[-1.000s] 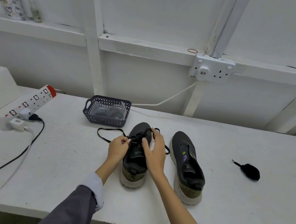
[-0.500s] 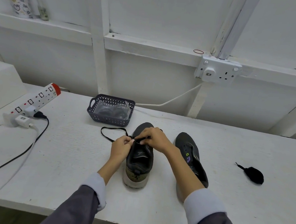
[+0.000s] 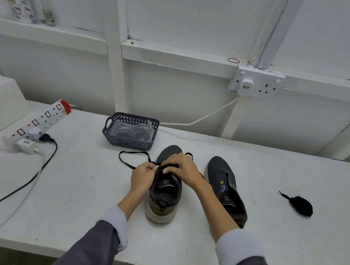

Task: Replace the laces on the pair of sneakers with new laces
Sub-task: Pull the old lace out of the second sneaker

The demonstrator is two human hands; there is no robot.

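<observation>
In the middle of the tabletop [image 3: 73, 190], a dark sneaker [image 3: 164, 196] stands with its toe at 12 o'clock, and both hands are at its front. The left hand [image 3: 143, 175] has a tight grip, pinching the black lace [image 3: 130, 156] at the shoe's left edge, and the right hand [image 3: 182, 167] has its grip curled down over the top of the tongue. The lace makes a loop out at 10 o'clock from this shoe, the other sneaker [image 3: 226, 187] sits just beside it at 3 o'clock, a black bundle [image 3: 301, 206] lies farther out at 3 o'clock, and a dark basket [image 3: 129, 143] stands at 11 o'clock.
</observation>
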